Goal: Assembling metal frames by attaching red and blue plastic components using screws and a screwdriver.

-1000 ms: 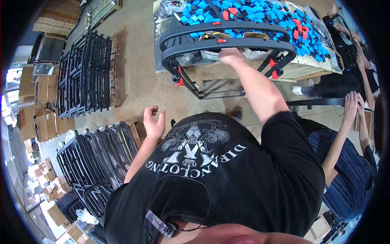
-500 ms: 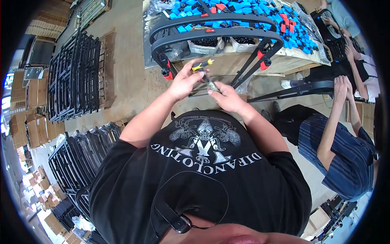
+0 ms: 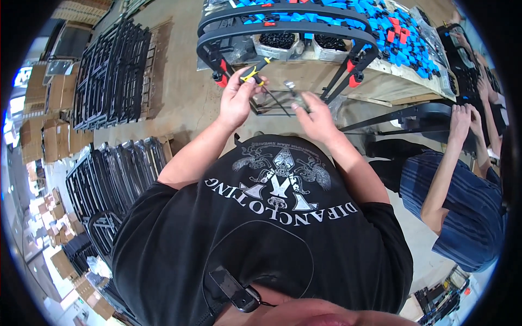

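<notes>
My left hand [image 3: 236,104] is closed around a screwdriver [image 3: 255,71] with a yellow and black handle. Its dark shaft slants down toward my right hand. My right hand [image 3: 316,117] has its fingers closed on a small, pale greenish thing with a shiny metal-looking end [image 3: 290,85]; motion blur hides its kind. The two hands are apart, with the shaft tip between them. Just beyond them stands a black tubular frame [image 3: 283,33] with rounded corners and red clips [image 3: 221,80] on its legs.
A wooden worktable [image 3: 293,70] beyond the frame carries blue and red plastic pieces [image 3: 375,32] and tubs [image 3: 276,49] of small black parts. Black frames [image 3: 111,76] are stacked at left. To my right, a co-worker in a blue striped shirt [image 3: 462,212] grips another frame [image 3: 418,112].
My hands have moved apart. The screwdriver has turned, so its shaft now shows below my left hand. The thing in my right hand has come away from it. The view has shifted slightly.
</notes>
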Motion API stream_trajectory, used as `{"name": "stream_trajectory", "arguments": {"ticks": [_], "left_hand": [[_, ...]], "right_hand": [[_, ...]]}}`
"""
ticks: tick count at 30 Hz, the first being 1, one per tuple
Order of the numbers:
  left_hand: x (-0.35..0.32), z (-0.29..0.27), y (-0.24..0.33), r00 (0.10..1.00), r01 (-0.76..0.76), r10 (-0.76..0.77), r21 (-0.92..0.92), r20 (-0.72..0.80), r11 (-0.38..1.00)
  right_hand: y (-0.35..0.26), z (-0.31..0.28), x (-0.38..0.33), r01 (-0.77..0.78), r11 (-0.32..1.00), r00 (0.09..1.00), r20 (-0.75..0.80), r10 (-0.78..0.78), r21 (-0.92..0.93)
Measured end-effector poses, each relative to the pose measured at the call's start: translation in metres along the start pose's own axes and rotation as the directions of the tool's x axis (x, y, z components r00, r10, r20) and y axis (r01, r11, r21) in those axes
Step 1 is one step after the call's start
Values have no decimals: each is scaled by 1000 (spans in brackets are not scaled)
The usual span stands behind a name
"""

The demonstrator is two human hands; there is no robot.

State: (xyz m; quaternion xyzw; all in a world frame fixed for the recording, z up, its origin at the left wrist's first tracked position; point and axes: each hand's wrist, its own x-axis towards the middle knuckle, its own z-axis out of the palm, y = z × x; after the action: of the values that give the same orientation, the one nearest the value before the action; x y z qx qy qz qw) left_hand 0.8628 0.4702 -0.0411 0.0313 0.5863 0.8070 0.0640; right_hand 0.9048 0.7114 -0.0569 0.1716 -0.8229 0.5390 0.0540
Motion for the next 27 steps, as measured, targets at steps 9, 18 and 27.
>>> {"name": "stream_trajectory", "arguments": {"ticks": [9, 18, 27], "left_hand": [[-14, -112, -12, 861, 114, -3, 187, -508, 976], [45, -207, -45, 793, 170, -54, 137, -607, 976], [57, -236, -68, 876, 161, -142, 3, -461, 987]], "right_hand": [[42, -1, -18, -570, 768, 820, 144, 554, 292], [42, 68, -19, -657, 741, 754, 118, 646, 137], [1, 137, -14, -639, 769, 766, 87, 637, -10]]}}
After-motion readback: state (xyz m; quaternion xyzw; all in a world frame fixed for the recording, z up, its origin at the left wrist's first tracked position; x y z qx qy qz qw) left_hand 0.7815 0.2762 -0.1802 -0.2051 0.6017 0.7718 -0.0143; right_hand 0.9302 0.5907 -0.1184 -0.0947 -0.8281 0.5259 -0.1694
